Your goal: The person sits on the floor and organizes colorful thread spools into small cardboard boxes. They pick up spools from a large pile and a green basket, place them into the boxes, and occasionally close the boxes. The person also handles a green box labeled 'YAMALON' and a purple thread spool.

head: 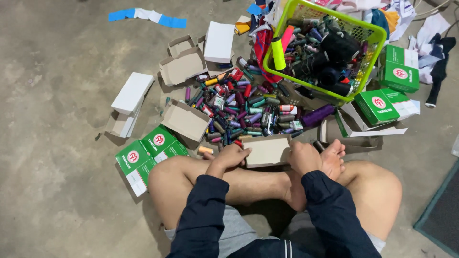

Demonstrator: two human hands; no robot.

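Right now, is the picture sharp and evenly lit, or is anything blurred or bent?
Head view: soft, even light, weak shadows under the white boxes; the spool pile is sharp; both hands, left hand and right hand, show no blur; no glare; the edges bend slightly.

Both arms wear long dark navy sleeves with ribbed cuffs. Light grey shorts cover the lap. Legs and feet are bare.

I see a bare grey concrete floor (62, 52). On it lie a heap of many-coloured thread spools (244, 107), a lime-green plastic basket (330, 52), open cardboard boxes (184, 64), green-and-white cartons (146, 153) and a blue-white strip (146, 16) near its far edge.
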